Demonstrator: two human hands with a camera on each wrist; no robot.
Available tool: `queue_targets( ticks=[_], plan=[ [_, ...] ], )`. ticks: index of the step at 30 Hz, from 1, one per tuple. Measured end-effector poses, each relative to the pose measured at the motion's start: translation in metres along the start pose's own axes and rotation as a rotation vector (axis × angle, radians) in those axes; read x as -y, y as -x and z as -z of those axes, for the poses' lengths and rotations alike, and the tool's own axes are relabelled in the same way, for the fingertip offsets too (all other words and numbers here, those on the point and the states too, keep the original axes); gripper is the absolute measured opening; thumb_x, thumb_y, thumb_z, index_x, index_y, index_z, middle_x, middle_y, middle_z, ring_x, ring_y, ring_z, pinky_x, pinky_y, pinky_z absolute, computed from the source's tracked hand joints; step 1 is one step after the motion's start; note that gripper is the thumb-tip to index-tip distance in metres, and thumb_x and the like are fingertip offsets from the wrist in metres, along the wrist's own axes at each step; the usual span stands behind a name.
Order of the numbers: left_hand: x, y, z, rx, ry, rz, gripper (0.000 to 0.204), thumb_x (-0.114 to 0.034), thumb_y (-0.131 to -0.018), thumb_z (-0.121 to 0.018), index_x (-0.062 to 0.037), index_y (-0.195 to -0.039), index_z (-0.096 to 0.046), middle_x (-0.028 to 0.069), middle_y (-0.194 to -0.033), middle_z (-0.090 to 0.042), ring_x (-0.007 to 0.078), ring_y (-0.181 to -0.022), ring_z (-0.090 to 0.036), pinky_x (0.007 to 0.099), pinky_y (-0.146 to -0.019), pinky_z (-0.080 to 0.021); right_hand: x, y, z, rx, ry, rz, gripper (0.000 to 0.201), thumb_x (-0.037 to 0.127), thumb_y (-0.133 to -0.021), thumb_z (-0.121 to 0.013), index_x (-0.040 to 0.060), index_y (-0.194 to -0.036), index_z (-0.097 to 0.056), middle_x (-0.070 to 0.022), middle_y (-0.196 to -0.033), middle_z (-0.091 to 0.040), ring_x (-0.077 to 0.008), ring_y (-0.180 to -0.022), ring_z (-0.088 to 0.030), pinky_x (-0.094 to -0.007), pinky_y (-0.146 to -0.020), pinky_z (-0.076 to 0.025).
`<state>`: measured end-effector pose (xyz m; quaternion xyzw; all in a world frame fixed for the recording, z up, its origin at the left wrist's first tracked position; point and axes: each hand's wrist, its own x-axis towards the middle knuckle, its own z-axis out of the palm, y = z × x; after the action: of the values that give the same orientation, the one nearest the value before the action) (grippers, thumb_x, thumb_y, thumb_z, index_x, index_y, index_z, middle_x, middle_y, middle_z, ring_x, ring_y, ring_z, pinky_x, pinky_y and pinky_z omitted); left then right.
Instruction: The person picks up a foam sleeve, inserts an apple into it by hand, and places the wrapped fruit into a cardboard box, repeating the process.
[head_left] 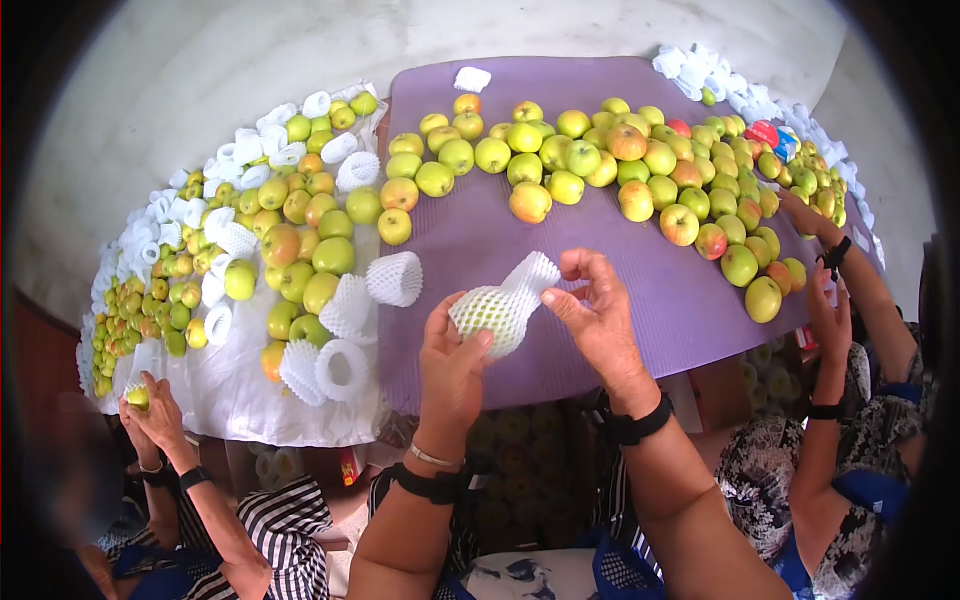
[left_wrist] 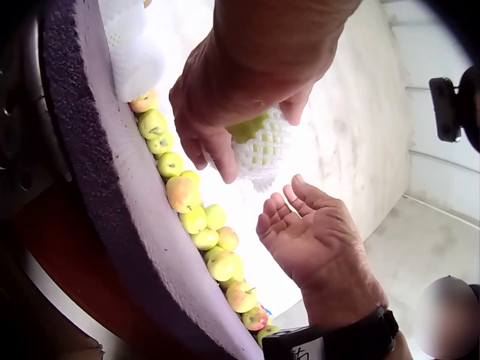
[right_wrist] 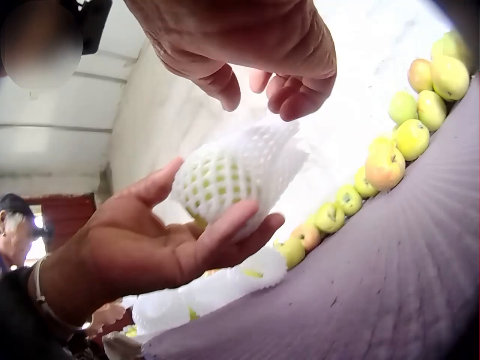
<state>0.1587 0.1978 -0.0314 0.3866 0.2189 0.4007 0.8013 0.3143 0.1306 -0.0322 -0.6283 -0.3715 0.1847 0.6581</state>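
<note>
My left hand (head_left: 453,360) holds a green apple in a white foam net (head_left: 492,316), with the thumb on the near side and fingers round the other. The net stretches over the fruit, and its narrow loose end points up and to the right. In the left wrist view, bare green apple skin (left_wrist: 247,130) shows beside the palm. My right hand (head_left: 603,318) is beside that loose end, its fingers loosely bent and nothing in them. The right wrist view shows a small gap between these right fingertips (right_wrist: 289,111) and the net.
Loose apples (head_left: 530,150) cover the back of a purple mat (head_left: 600,290). Left of it, more apples and empty foam nets (head_left: 395,278) lie on a white cloth (head_left: 230,400). People work at both sides, one holding an apple (head_left: 138,397). Boxes of fruit (head_left: 515,460) stand below.
</note>
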Motion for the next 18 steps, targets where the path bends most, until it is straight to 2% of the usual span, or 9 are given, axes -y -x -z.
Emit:
queue_targets(
  ticks=[2,5,8,11,14,17,18],
  plan=[
    [-0.001,0.002,-0.002,0.001,0.005,0.023,0.048,0.003,-0.08,-0.054,0.0002,-0.124,-0.037,0.0125,-0.116,-0.052,0.0213,-0.104,-0.055,0.0359,-0.085,-0.049,0.003,-0.001,0.001,0.082,0.074,-0.102,0.029,0.007,-0.072,-0.073,0.001,-0.096,-0.057,-0.0069,-0.096,-0.056,-0.0168,-0.085,-0.053,-0.03,-0.074,-0.044],
    [-0.001,0.002,-0.002,-0.014,-0.056,0.032,0.046,-0.002,-0.081,-0.055,-0.0003,-0.123,-0.039,0.0117,-0.114,-0.054,0.0219,-0.101,-0.057,0.0374,-0.081,-0.052,-0.005,0.0,0.002,0.078,0.136,0.037,0.022,0.006,-0.071,-0.073,0.0006,-0.087,-0.059,-0.0078,-0.092,-0.057,-0.018,-0.085,-0.054,-0.0296,-0.075,-0.044],
    [0.002,0.003,0.001,-0.07,-0.106,0.061,0.043,-0.011,-0.083,-0.057,-0.0015,-0.122,-0.041,0.0112,-0.112,-0.057,0.023,-0.098,-0.06,0.0407,-0.076,-0.054,-0.002,-0.002,0.001,-0.003,0.293,0.359,0.019,0.004,-0.069,-0.073,0.0006,-0.082,-0.059,-0.007,-0.084,-0.058,-0.018,-0.082,-0.055,-0.0308,-0.074,-0.045],
    [0.002,0.001,0.003,-0.105,-0.117,0.086,0.042,-0.013,-0.084,-0.057,-0.0005,-0.121,-0.042,0.0112,-0.111,-0.057,0.0231,-0.096,-0.06,0.0406,-0.073,-0.055,0.002,-0.001,-0.001,-0.004,0.253,0.395,0.014,0.002,-0.072,-0.071,0.0008,-0.08,-0.06,-0.0054,-0.077,-0.059,-0.0136,-0.077,-0.055,-0.0293,-0.07,-0.046],
    [0.001,0.001,0.003,-0.115,-0.151,0.083,0.038,-0.015,-0.084,-0.056,-0.0002,-0.118,-0.045,0.0112,-0.11,-0.058,0.0231,-0.096,-0.061,0.0402,-0.072,-0.055,-0.003,0.006,-0.007,-0.008,-0.088,0.069,0.009,0.002,-0.075,-0.067,0.0009,-0.082,-0.06,-0.0048,-0.073,-0.06,-0.0095,-0.071,-0.055,-0.0265,-0.065,-0.046],
    [0.0,0.0,0.009,-0.101,-0.195,0.095,0.035,-0.018,-0.085,-0.055,-0.0006,-0.115,-0.048,0.0114,-0.109,-0.059,0.0232,-0.096,-0.061,0.0396,-0.071,-0.056,0.008,0.005,-0.001,0.154,-0.106,0.035,0.008,0.004,-0.079,-0.064,-0.0001,-0.084,-0.06,-0.0049,-0.072,-0.06,-0.007,-0.069,-0.053,-0.0239,-0.062,-0.045],
    [0.0,-0.002,0.013,-0.079,-0.19,0.097,0.035,-0.02,-0.086,-0.055,-0.0007,-0.114,-0.049,0.0114,-0.109,-0.059,0.0233,-0.096,-0.061,0.0393,-0.071,-0.056,0.009,0.004,0.001,0.202,0.033,0.043,0.015,0.011,-0.079,-0.065,-0.002,-0.083,-0.06,-0.0083,-0.068,-0.06,-0.0117,-0.063,-0.055,-0.0274,-0.059,-0.046]
  ],
)
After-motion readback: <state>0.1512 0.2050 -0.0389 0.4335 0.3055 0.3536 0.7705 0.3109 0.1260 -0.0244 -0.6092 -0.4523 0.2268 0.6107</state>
